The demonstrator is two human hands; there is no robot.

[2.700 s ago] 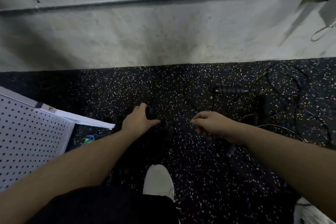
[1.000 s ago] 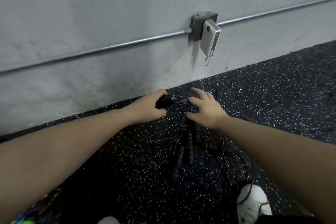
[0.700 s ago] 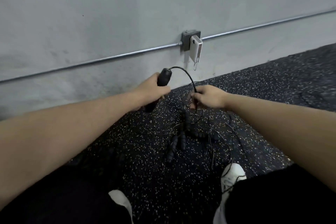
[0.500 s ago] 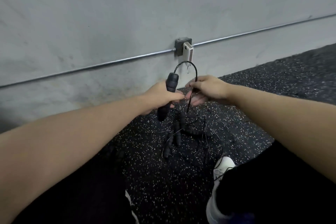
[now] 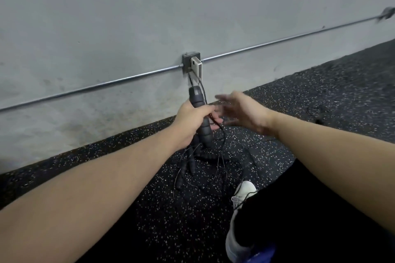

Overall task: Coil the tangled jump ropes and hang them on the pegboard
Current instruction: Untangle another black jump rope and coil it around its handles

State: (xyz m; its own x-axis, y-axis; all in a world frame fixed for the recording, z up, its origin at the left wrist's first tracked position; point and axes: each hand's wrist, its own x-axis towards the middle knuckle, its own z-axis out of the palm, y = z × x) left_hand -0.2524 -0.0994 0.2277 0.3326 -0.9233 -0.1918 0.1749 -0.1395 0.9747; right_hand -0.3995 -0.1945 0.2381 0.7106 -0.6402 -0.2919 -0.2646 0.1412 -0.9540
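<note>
head view, centre of the frame: the left hand [image 5: 190, 123] is clenched round a black jump rope handle [image 5: 199, 116], held upright just in front of the grey wall [image 5: 128, 17], with its thin cable [image 5: 203, 92] arching over the top end and running down past the knuckles. half a second ago the right hand [image 5: 241, 113] was pinching that cable beside the handle; now it is blurred, its fingers [image 5: 222, 98] spread and released, just right of the handle and holding nothing that can be made out. the handle has also risen from near the floor to level with the wall box [image 5: 191, 64] on the metal conduit [image 5: 106, 83]. below, in the lower centre, the remaining tangled ropes [image 5: 192, 162] lie on the speckled black floor [image 5: 320, 96], their handles and wires crossing, a strand reaching toward the white shoe [image 5: 241, 203]. this looks like the start of a coil: one handle is secured and the right hand has let go, probably to take cable farther down for the next loop. the cable appears still caught in the heap, so pulling may drag the rest along. the pegboard is out of view here.
</note>
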